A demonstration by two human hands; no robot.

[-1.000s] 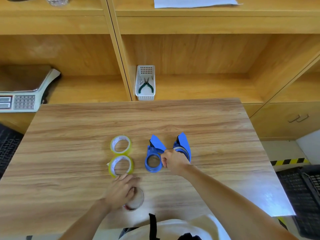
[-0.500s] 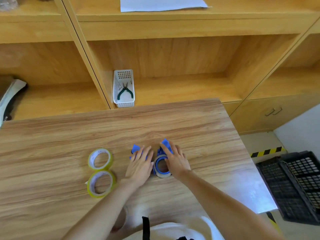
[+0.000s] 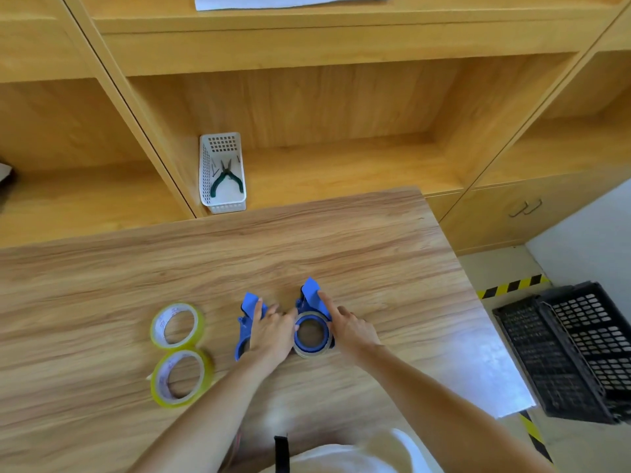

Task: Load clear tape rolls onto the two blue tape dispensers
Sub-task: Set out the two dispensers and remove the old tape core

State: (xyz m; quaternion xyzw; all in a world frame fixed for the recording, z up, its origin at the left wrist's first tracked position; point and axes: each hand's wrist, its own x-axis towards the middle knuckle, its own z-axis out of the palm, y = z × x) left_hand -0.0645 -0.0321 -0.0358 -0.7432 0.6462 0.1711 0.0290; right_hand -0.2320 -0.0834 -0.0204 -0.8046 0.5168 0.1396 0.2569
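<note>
Two blue tape dispensers lie side by side on the wooden table [image 3: 341, 240]. The right dispenser [image 3: 310, 291] has a clear tape roll [image 3: 311, 353] around its hub. My right hand [image 3: 353, 331] grips its right side, index finger stretched along the flap. My left hand [image 3: 271, 332] lies flat, fingers apart, over the left dispenser [image 3: 243, 331]; its fingertips reach the right one. Two yellowish clear tape rolls lie flat to the left, one farther [image 3: 177, 324] and one nearer [image 3: 182, 377].
A white basket [image 3: 223, 204] holding green-handled pliers stands on the low shelf behind the table. Black plastic crates [image 3: 580, 353] sit on the floor past the table's right edge, by black-and-yellow floor tape [image 3: 512, 286].
My left hand left the small ring near the table's front edge and came down over the left dispenser. My right hand's index finger stretched out along the right dispenser. My view swung right.
</note>
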